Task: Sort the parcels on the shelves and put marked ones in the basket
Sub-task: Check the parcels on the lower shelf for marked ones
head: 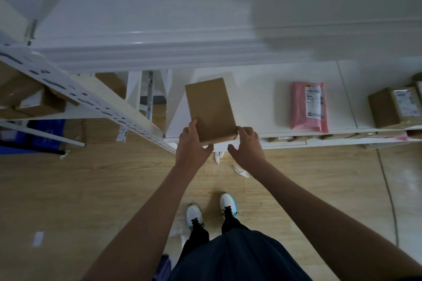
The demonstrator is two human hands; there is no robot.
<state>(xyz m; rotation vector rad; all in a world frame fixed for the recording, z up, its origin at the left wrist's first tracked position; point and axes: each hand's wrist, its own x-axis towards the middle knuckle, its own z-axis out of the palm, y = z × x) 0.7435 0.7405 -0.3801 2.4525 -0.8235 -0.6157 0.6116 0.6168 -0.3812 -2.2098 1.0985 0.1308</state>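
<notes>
A plain brown cardboard parcel (211, 107) lies flat at the left end of the white shelf (258, 98), its near end over the shelf's front edge. My left hand (193, 143) grips its near left corner, thumb on top. My right hand (245, 143) touches the near right corner with fingers spread. No label shows on the parcel's top face. Further right on the same shelf lie a pink mailer bag (309, 107) with a white label and a brown box (392, 107) with a label.
A second white rack (91, 98) stands at the left with brown boxes (41, 102) on it and a blue crate (34, 137) below. More parcels sit on the lower shelf (296, 139). Paper scraps (241, 171) lie on the wooden floor near my feet.
</notes>
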